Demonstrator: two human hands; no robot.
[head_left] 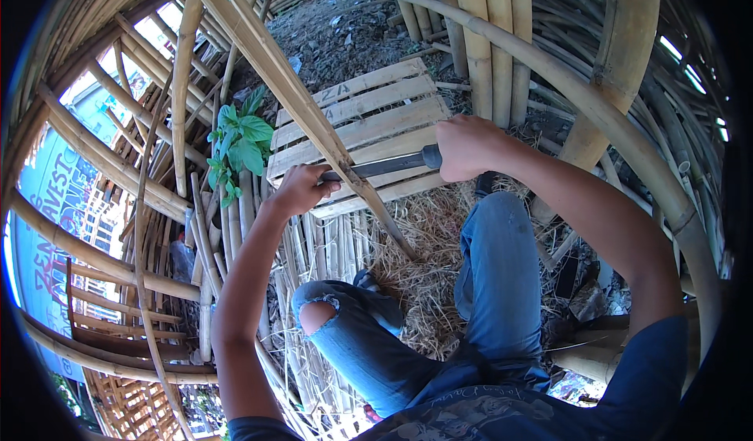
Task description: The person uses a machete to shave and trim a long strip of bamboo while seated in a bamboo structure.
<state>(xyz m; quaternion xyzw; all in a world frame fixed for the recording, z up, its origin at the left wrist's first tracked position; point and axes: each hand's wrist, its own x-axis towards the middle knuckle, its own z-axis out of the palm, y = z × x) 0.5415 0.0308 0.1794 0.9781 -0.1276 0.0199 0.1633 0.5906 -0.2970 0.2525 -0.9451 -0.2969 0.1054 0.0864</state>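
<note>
head view, knife handle, partly hidden by right hand

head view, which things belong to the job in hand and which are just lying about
In the job:
long knife, held between both hands
bamboo pole, crossed by the knife
left hand
right hand, at the handle end

Apparently just around:
slatted wooden crate, behind the pole
leafy plant
straw

Lettering marks the blue banner, the wooden crate and the dark shirt.
</note>
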